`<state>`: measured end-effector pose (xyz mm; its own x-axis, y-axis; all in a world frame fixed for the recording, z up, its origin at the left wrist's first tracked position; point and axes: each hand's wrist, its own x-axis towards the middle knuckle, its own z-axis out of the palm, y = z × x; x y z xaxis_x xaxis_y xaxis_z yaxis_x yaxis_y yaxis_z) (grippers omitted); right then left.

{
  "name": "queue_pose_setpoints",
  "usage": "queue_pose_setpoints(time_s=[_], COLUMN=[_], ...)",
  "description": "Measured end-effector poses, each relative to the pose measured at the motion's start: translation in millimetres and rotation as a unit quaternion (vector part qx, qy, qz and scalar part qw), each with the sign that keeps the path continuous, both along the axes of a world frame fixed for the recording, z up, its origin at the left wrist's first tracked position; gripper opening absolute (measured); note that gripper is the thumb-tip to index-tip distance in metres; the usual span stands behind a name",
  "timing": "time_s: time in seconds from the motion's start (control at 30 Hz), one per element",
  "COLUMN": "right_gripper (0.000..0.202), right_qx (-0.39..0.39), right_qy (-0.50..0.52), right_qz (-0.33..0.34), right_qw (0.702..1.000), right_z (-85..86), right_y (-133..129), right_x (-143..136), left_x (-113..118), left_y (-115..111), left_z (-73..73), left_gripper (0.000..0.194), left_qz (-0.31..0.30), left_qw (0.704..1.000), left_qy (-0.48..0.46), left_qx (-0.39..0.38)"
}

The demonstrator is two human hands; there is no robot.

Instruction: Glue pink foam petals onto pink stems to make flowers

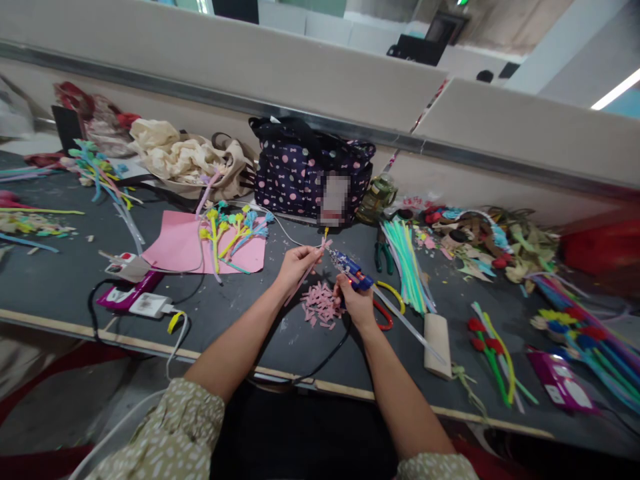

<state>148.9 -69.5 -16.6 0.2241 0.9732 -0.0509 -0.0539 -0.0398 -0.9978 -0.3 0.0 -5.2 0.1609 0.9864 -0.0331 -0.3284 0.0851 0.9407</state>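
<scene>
My right hand point(354, 300) is closed around the grip of a blue glue gun point(353, 268), with a clear glue stick point(407, 323) sticking out of its back end. In my left hand point(299, 263) a pink pipe cleaner point(300, 285) is pinched, its top end close to the gun's nozzle. Whether the nozzle touches it I cannot tell. On the table below both hands lies a heap of short pink pieces point(320, 305). Scissors with red and yellow handles point(391, 298) lie just right of my right hand.
A pink sheet point(173, 243) bears several fuzzy-stem flowers point(235, 230). Dark green pliers point(383, 252) and a bundle of green stems point(406, 257) lie to the right. A polka-dot bag point(285, 167) stands behind. Purple power strips point(127, 293) and cables lie near the front edge.
</scene>
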Motion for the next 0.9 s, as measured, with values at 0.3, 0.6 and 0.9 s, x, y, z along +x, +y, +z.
queue_pose_setpoints(time_s=[0.3, 0.6, 0.9], right_gripper=[0.046, 0.049, 0.047], right_qx=[-0.013, -0.021, -0.024], right_qy=[-0.003, 0.002, -0.019], right_qz=[-0.023, -0.027, -0.025], right_qw=[1.0, 0.999, 0.999], right_z=[-0.4, 1.0, -1.9], right_y=[0.8, 0.5, 0.3], right_x=[-0.7, -0.6, 1.1], left_x=[-0.1, 0.5, 0.5], left_y=[-1.8, -0.5, -1.8], left_z=[2.9, 0.5, 3.2], left_gripper=[0.042, 0.042, 0.042], left_qz=[0.003, 0.0, 0.0], left_qw=[1.0, 1.0, 1.0], left_qy=[0.005, -0.003, 0.004], left_qx=[0.003, 0.001, 0.003])
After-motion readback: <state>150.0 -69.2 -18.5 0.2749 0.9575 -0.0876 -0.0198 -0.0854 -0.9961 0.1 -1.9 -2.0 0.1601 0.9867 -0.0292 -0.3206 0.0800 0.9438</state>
